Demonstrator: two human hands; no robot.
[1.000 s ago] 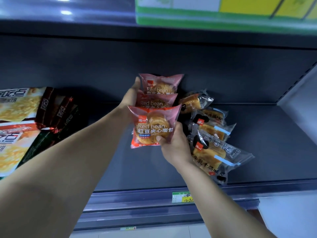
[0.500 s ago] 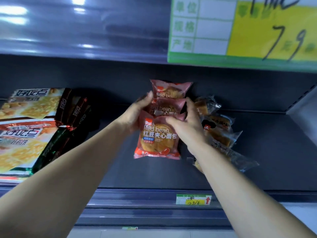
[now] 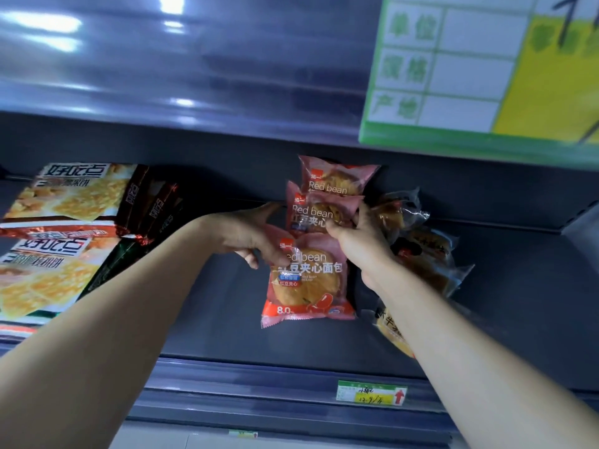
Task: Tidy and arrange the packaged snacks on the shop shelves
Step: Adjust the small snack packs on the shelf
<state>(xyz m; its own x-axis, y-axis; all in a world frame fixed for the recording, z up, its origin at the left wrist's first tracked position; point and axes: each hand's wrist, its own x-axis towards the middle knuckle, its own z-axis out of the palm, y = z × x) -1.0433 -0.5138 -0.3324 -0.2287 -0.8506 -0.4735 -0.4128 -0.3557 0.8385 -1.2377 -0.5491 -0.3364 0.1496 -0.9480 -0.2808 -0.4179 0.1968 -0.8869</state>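
Three pink red bean bread packs lie in an overlapping row on the dark shelf (image 3: pixel 518 319). The front pack (image 3: pixel 308 286) lies nearest me, the middle pack (image 3: pixel 319 213) behind it, the back pack (image 3: pixel 335 178) against the shelf's rear wall. My left hand (image 3: pixel 249 236) grips the front pack's top left corner, thumb on its face. My right hand (image 3: pixel 359 244) pinches the middle pack's right edge, just above the front pack's top right corner.
Clear-wrapped bread packs (image 3: pixel 424 254) lie in a row right of my right arm, partly hidden by it. Large yellow biscuit bags (image 3: pixel 48 254) and dark packs (image 3: pixel 152 202) fill the shelf's left. A price tag (image 3: pixel 371 393) sits on the front rail; a green-yellow price sign (image 3: pixel 486 69) hangs above.
The camera has come closer and tilted up. My right hand has shifted from the front pack's lower edge up to the middle pack's right edge. My left hand has slid onto the front pack's corner.
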